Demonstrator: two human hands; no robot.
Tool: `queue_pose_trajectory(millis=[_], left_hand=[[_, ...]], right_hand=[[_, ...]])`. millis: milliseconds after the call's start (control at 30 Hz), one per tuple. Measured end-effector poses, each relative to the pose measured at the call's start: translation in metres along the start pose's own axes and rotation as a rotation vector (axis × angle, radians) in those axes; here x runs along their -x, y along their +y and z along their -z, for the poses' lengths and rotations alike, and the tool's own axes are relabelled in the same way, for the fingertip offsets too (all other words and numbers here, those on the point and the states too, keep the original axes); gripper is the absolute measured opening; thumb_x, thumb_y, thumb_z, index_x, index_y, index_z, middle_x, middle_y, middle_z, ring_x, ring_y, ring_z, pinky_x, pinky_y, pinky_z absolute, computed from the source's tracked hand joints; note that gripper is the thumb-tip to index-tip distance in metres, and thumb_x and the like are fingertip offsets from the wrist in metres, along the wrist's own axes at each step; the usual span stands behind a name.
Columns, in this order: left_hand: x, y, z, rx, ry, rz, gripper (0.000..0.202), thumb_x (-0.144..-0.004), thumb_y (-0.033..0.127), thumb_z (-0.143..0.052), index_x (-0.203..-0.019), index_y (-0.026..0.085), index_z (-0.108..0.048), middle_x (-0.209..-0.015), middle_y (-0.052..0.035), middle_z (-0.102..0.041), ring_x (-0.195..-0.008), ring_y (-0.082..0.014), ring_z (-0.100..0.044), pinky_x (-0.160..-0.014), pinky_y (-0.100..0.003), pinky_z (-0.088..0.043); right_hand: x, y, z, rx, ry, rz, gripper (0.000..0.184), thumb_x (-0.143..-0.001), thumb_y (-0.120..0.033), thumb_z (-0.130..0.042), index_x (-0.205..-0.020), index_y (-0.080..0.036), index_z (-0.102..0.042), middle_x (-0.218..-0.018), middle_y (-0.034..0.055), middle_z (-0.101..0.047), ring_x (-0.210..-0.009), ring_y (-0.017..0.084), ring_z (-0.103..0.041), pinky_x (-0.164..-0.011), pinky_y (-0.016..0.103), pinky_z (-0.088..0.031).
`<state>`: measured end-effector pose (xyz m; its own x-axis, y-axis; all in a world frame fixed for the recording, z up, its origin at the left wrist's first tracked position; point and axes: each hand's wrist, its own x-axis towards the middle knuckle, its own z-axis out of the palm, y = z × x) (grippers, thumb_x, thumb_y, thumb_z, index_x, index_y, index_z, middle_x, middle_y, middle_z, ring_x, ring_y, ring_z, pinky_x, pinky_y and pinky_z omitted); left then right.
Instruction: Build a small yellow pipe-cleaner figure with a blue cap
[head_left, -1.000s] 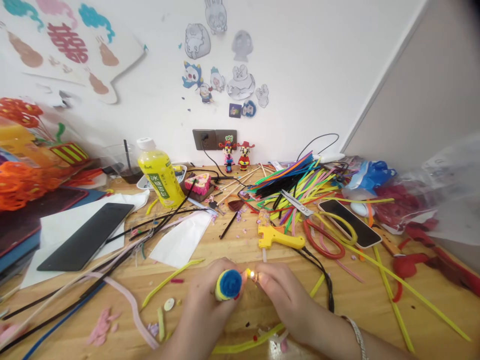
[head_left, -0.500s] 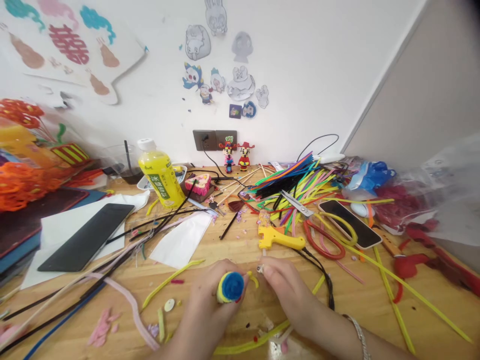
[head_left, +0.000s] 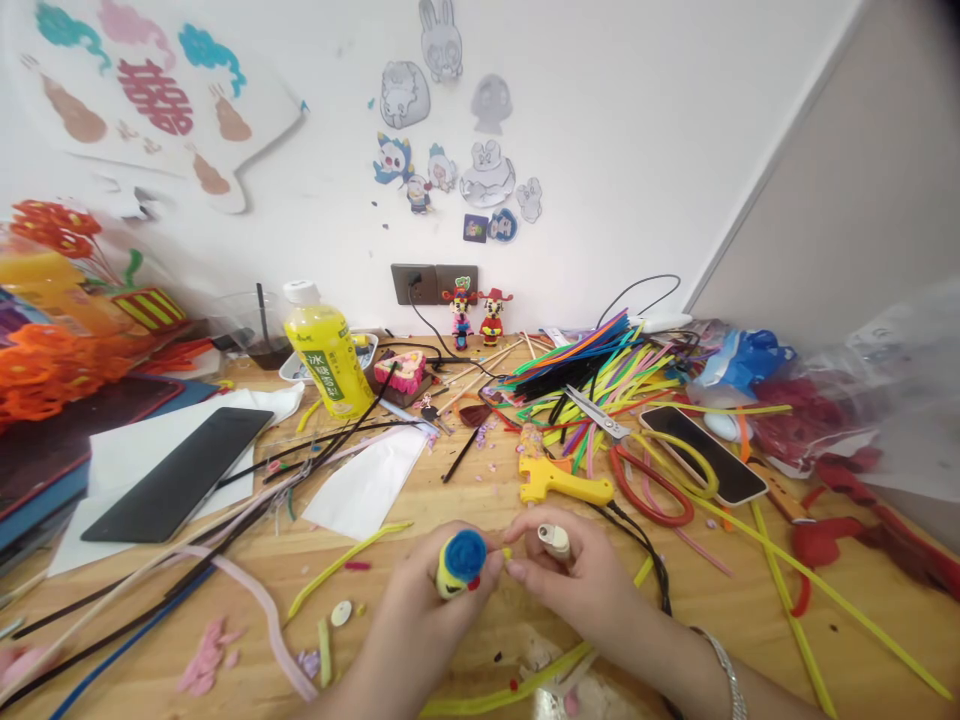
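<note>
Two hands at work on my feed, six o'clock! The left hand's [head_left: 424, 585] fingers wrap snugly round a blue-topped yellow piece [head_left: 463, 560]. The right hand [head_left: 581, 575] curls round a pale lighter [head_left: 553, 540], its thumb and forefinger slightly parted at a small yellow tip [head_left: 507, 553], three o'clock of that piece; contact, I can't tell. I'd call this shaping the tip; next calls for a steady left hold and a light pinch.
</note>
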<state>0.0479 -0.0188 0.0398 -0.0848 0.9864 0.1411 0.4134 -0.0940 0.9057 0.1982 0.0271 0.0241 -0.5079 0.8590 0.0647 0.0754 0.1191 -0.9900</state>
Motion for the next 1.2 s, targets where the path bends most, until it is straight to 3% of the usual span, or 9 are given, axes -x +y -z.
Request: queue_pose_trajectory(millis=[200,367,567,967,1200], left_hand=[[-0.0052,0.0000,-0.0026,0.306,-0.152,0.212,0.020,-0.068,0.036,-0.058,-0.063,0.017,-0.055,-0.050,0.0050,-0.050,-0.048,-0.0110,-0.047,-0.050,-0.021,-0.040],[-0.0060,-0.0024,-0.0044,0.450,-0.187,0.281,0.024,-0.066,0.039,-0.063,-0.062,0.017,-0.054,-0.049,0.0051,-0.050,-0.047,-0.0100,-0.045,-0.049,-0.021,-0.038],[-0.0068,-0.0017,-0.0032,0.488,-0.200,0.298,0.028,-0.062,0.041,-0.066,-0.059,0.016,-0.053,-0.047,0.0051,-0.051,-0.045,-0.0095,-0.045,-0.048,-0.020,-0.039],[-0.0057,0.0010,-0.0043,0.521,-0.146,0.335,0.027,-0.061,0.040,-0.068,-0.061,0.017,-0.055,-0.047,0.0051,-0.052,-0.044,-0.0096,-0.046,-0.047,-0.021,-0.040],[-0.0059,0.0032,-0.0035,0.480,-0.153,0.334,0.022,-0.063,0.036,-0.065,-0.059,0.017,-0.055,-0.047,0.0050,-0.052,-0.045,-0.0096,-0.047,-0.048,-0.021,-0.040]], right_hand=[[0.0005,-0.0007,0.0020,0.024,0.018,0.062,0.010,-0.070,-0.025,-0.064,-0.078,-0.019,-0.062,-0.054,-0.0078,-0.035,-0.047,0.007,-0.030,-0.044,0.018,-0.027],[0.0013,-0.0020,0.0024,0.078,0.005,0.113,0.009,-0.072,-0.025,-0.063,-0.080,-0.020,-0.063,-0.058,-0.0055,-0.046,-0.050,0.008,-0.040,-0.048,0.018,-0.034],[0.0017,-0.0019,0.0059,0.144,0.033,0.196,0.005,-0.073,-0.023,-0.061,-0.077,-0.020,-0.063,-0.064,-0.0029,-0.058,-0.057,0.010,-0.050,-0.053,0.018,-0.039],[0.0016,-0.0026,0.0055,0.188,0.044,0.183,0.006,-0.075,-0.023,-0.058,-0.074,-0.018,-0.061,-0.063,-0.0020,-0.059,-0.056,0.010,-0.051,-0.051,0.019,-0.040],[-0.0003,-0.0052,0.0051,0.191,0.030,0.186,0.008,-0.076,-0.025,-0.058,-0.076,-0.019,-0.062,-0.067,-0.0005,-0.062,-0.060,0.012,-0.054,-0.058,0.022,-0.043]])
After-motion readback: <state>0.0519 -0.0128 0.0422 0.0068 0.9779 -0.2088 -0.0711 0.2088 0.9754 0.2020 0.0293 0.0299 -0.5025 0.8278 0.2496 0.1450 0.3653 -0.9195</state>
